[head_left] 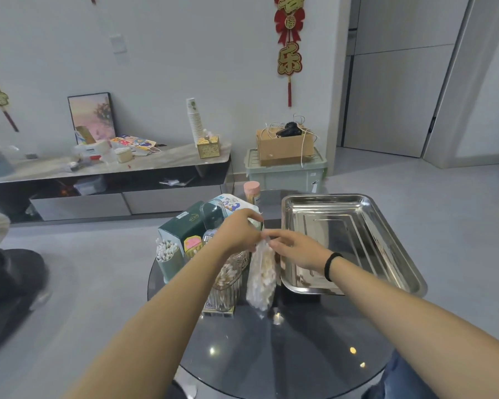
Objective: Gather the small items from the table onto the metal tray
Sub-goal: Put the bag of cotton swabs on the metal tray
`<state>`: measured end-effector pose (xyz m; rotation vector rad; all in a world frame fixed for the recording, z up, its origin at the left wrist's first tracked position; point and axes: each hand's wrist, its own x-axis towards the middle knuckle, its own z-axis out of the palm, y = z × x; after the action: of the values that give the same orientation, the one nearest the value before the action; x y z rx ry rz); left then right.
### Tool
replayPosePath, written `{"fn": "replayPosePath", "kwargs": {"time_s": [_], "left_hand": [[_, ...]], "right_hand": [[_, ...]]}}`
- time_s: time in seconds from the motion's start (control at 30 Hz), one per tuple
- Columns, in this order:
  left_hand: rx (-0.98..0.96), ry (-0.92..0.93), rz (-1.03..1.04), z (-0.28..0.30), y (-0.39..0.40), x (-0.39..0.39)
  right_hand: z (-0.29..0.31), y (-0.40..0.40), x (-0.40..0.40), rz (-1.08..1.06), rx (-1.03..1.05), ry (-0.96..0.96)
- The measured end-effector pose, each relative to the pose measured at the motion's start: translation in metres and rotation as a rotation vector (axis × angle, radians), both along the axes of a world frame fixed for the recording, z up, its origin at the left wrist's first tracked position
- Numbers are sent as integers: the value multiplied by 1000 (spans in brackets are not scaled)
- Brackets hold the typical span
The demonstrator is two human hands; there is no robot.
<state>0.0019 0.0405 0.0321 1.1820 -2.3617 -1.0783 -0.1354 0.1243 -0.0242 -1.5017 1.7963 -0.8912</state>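
A clear plastic bag of cotton swabs (261,279) hangs above the round dark glass table (271,355). My left hand (238,233) pinches the bag's top, and my right hand (296,249) pinches the same top from the right. The metal tray (386,234) lies at the table's right with nothing in it, just right of the bag. Left of the bag stand a ribbed clear jar of swabs (226,286), a green cup of swabs (170,260), a dark green box (185,226), a small pink and yellow box (193,245), a tissue pack (234,203) and a pink-lidded toothpick jar (252,192).
A low TV console (107,174) with clutter runs along the far wall. A cardboard box (285,148) sits on a green storage bin (285,175) behind the table. Another person's dark shoe (12,272) shows at the left on the grey floor.
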Motion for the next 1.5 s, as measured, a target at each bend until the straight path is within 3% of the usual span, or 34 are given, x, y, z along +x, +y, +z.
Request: {"fn": "replayPosePath", "kwargs": {"time_s": [0.13,0.27,0.33,0.43,0.5,0.6,0.73,0.87,0.97,1.07,1.2,1.3,1.37,1.5], "left_hand": [[112,215,23,23,-2,-12],[253,455,27,42,-7,-59],[285,504,20,39,-8,-90],[327,487,23,19,-9,-134],[348,370,13,0,-10,-158],[550,231,-115,-21,-10,-194],[633,322,-116,-31,-6,-232],[583,345,-90,-43,-2,-260],[570,333,-106,-54,0,-274],[683,420,-47,-57,0,-275],[641,362,-31,-56,0,-271],[630,316,-20,-48,-1,-261],[563,316,-40,-40,0,-253],[287,249,-89,-22,9,-225]], "right_hand": [[12,3,-10,-86,-93,-225],[20,4,-41,-207,-114,-633],[22,4,-64,-306,-149,-705],[22,4,-99,-573,-162,-493],[13,1,-127,-674,-128,-429],[-3,-6,-171,-807,-28,-331],[-7,-18,-202,-884,-27,-179],[-17,-20,-214,-869,76,-98],[-30,-20,-226,-958,122,-216],[-41,-23,-236,-884,121,-295],[-45,-21,-238,-800,130,-187],[-38,-15,-229,-718,92,0],[-30,-9,-220,-718,91,150],[-12,-2,-191,-654,-47,199]]}}
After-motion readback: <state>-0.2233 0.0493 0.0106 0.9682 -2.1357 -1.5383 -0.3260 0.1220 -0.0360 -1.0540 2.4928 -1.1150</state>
